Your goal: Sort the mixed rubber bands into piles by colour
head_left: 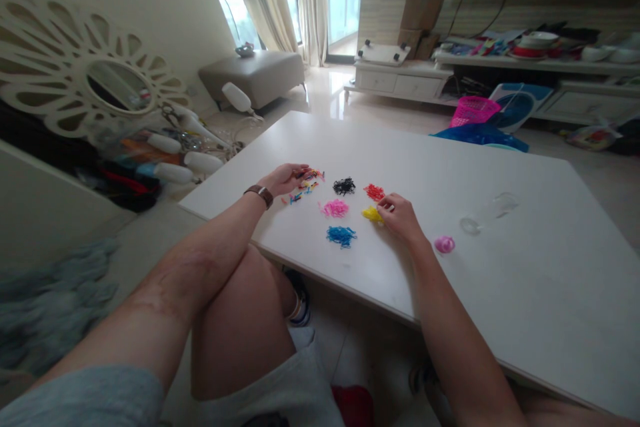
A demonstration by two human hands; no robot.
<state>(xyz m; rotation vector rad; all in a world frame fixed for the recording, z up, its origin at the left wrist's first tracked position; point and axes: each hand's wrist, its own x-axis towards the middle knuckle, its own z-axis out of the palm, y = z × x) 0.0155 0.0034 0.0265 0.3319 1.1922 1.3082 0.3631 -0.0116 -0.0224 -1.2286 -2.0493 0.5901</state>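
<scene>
My left hand (286,179) is at the far left of the piles, fingers curled and close together over a loose mix of multicoloured small bands (311,181); what they pinch is too small to make out. My right hand (399,215) has its thumb and fingers pinched at the edge of a pile of yellow bands (371,215), and the fingertips are partly hidden. Just beyond it is a red pile (374,192). Between the hands are heaps of black bands (344,186), pink bands (335,208) and blue bands (341,235).
On the white table (545,267), right of my right arm, are a pink rounded object (445,244), a clear ring-shaped piece (470,225) and a clear container (505,204). A pink basket (474,111) stands beyond the far edge. White lamp parts (203,162) are off the left side.
</scene>
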